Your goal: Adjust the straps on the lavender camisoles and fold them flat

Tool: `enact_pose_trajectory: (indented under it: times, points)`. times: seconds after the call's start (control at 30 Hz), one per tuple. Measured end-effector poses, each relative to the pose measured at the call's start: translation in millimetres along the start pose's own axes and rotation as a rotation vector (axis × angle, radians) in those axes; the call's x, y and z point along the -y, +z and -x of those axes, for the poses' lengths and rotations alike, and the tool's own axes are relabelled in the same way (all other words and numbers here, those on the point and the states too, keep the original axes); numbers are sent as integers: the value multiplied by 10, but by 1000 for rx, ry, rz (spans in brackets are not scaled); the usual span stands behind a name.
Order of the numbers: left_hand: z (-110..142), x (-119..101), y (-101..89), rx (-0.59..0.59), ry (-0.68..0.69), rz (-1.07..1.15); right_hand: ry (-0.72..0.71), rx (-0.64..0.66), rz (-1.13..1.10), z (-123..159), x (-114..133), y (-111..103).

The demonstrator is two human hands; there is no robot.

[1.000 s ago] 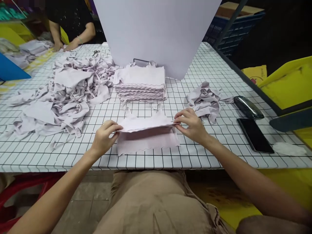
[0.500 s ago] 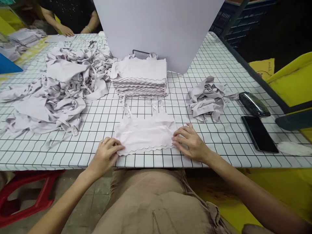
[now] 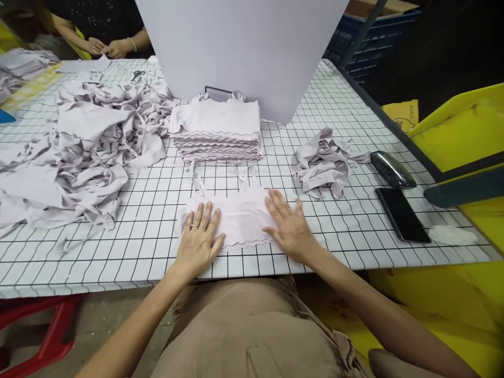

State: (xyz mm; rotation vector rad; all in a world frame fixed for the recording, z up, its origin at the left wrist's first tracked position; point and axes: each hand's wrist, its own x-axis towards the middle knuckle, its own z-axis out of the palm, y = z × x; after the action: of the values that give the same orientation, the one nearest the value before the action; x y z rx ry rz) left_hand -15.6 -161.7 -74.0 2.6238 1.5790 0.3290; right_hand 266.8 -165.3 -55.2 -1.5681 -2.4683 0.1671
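A pale pinkish garment [image 3: 244,223] with thin straps and a wavy lower edge lies flat on the checked tablecloth in front of me; its exact kind I cannot tell for sure. My left hand [image 3: 200,236] rests palm down over its left end, fingers spread, a ring on one finger. Over the right end lies my right hand [image 3: 290,228], also flat with its fingers stretched out. Both palms hide the ends of the fabric. Just beyond the straps sits a neat stack of similar garments [image 3: 216,126], wavy edges facing me.
A loose heap of the same garments [image 3: 98,142] covers the left side. On the right are a crumpled cloth bundle [image 3: 325,163], a dark shiny object [image 3: 392,169] and a phone [image 3: 402,215]. A tall pale panel [image 3: 244,47] stands behind the stack. Across the table a person [image 3: 102,31] works.
Both hands have gone from holding the garment's lower corners to lying flat on it with fingers spread. The view has shifted slightly. The other person's hands have come together.
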Motion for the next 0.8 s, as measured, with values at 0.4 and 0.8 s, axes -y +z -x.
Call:
enact_pose_trajectory:
  times: [0.4, 0.8]
  points:
    - [-22, -42, 22, 11, -89, -76, 37, -99, -48, -122, -136, 103]
    - [-21, -60, 90, -20, -189, 41, 159, 13, -191, -2530, 1000, 10]
